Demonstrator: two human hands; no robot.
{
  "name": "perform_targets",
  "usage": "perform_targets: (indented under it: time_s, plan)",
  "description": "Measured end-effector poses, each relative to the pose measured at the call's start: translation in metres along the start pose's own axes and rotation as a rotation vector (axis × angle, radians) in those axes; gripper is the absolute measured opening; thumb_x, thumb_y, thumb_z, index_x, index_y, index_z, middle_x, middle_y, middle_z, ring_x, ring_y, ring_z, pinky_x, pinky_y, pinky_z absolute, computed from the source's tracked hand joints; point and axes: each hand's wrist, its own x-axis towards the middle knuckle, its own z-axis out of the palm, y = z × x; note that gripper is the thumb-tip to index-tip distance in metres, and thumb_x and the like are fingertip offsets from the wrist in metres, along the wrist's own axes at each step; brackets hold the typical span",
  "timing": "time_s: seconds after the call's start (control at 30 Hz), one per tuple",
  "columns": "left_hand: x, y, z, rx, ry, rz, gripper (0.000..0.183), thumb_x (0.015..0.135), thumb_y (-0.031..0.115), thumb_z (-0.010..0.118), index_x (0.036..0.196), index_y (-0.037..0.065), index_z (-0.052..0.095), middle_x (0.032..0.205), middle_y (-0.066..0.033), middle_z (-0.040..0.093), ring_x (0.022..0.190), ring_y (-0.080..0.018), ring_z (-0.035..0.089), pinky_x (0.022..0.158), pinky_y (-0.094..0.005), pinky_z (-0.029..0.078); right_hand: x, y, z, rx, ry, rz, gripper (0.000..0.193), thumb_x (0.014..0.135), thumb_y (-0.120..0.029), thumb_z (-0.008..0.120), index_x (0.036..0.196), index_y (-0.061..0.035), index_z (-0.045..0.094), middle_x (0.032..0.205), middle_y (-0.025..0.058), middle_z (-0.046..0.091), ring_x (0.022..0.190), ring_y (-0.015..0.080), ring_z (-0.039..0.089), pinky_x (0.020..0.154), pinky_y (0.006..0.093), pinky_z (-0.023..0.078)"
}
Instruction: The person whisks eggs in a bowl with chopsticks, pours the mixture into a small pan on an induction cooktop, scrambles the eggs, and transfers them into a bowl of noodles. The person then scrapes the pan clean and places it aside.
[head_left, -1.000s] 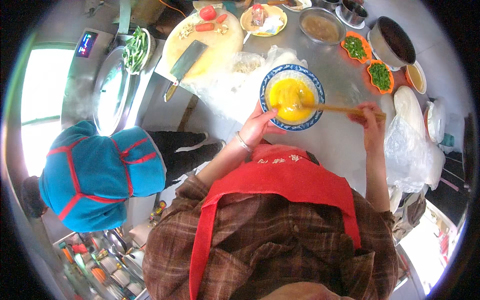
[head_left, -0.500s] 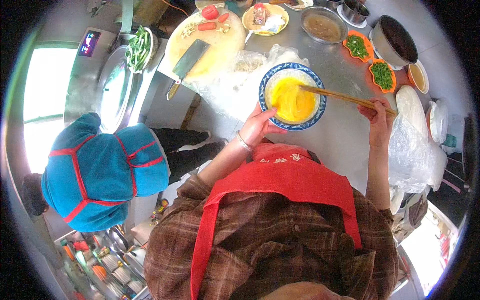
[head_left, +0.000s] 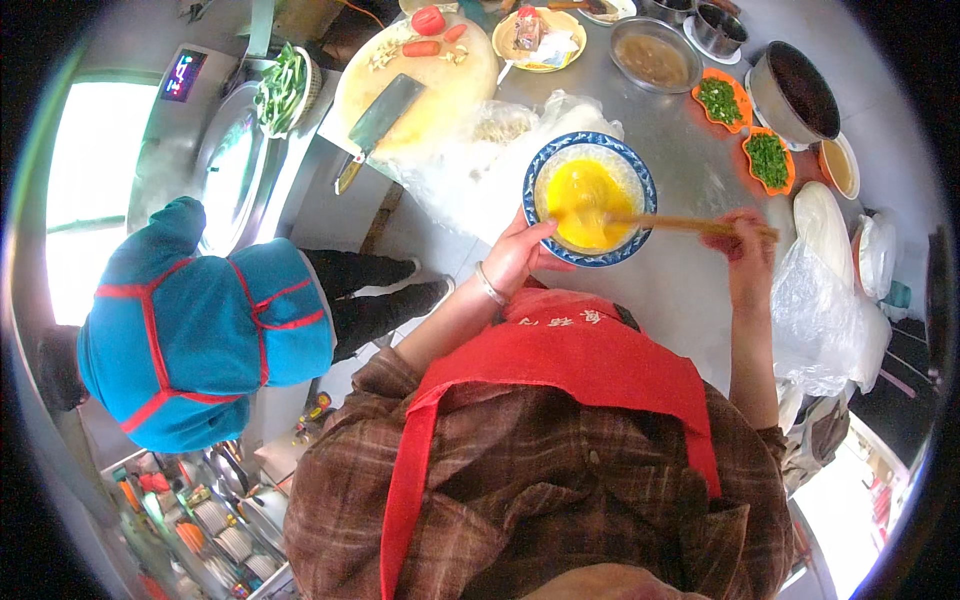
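Observation:
A bowl with a blue patterned rim [head_left: 648,172] is held up in front of me, and my left hand [head_left: 525,247] grips its near left edge with the thumb over the rim. Inside is yellow beaten egg [head_left: 585,195]. My right hand [head_left: 742,245] is closed around a pair of wooden chopsticks [head_left: 680,223], slightly smeared by motion. Their tips dip into the egg, and the sticks lie nearly level across the bowl's right rim.
Beyond the bowl lie plastic bags [head_left: 480,170] and a round cutting board [head_left: 470,70] bearing a cleaver [head_left: 388,112] and tomato. Orange dishes of chopped greens [head_left: 768,160] and a metal basin [head_left: 655,52] stand right. A person in blue [head_left: 200,330] is at my left.
The chopsticks have swung lower toward the near side of the bowl, and my right hand has moved slightly left and nearer me. The egg's surface has shifted. The person in blue has moved slightly.

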Motion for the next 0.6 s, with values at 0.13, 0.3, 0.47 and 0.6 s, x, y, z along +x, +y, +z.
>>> perform_targets:
  time_s: [0.13, 0.3, 0.47, 0.6]
  plan:
    - [-0.002, 0.002, 0.004, 0.058, 0.020, 0.004, 0.050, 0.082, 0.016, 0.045, 0.126, 0.009, 0.022, 0.118, -0.0143, 0.042, 0.094, -0.0276, 0.053, 0.066, -0.0389, 0.051, -0.002, -0.007, 0.006, -0.027, -0.062, -0.030, 0.013, 0.082, -0.013, 0.045, 0.086, -0.0022, 0.050, 0.079, 0.0083, 0.055, 0.068, 0.0220, 0.059, 0.062, 0.0323, 0.051]
    - [-0.001, 0.000, 0.001, -0.020, 0.002, -0.008, 0.052, 0.083, 0.015, 0.044, 0.127, 0.012, 0.017, 0.115, -0.0137, 0.043, 0.090, -0.0249, 0.056, 0.063, -0.0365, 0.052, 0.005, 0.003, -0.003, -0.012, 0.013, -0.029, 0.012, 0.082, -0.013, 0.046, 0.085, -0.0031, 0.050, 0.080, 0.0083, 0.055, 0.067, 0.0220, 0.060, 0.063, 0.0316, 0.051]
    - [0.000, 0.003, 0.000, -0.016, 0.009, -0.024, 0.052, 0.083, 0.017, 0.045, 0.127, 0.012, 0.017, 0.115, -0.0135, 0.044, 0.089, -0.0250, 0.056, 0.063, -0.0365, 0.052, 0.010, -0.007, 0.001, -0.052, 0.067, -0.056, 0.013, 0.082, -0.012, 0.044, 0.082, -0.0018, 0.051, 0.077, 0.0067, 0.053, 0.067, 0.0195, 0.058, 0.063, 0.0315, 0.050]
    - [-0.002, 0.003, 0.000, 0.029, -0.008, -0.013, 0.051, 0.082, 0.021, 0.047, 0.125, 0.009, 0.023, 0.117, -0.0139, 0.043, 0.094, -0.0274, 0.052, 0.066, -0.0387, 0.050, 0.002, -0.008, 0.005, 0.028, 0.038, -0.001, 0.013, 0.082, -0.014, 0.045, 0.082, -0.0020, 0.051, 0.079, 0.0075, 0.052, 0.067, 0.0195, 0.058, 0.065, 0.0338, 0.051]
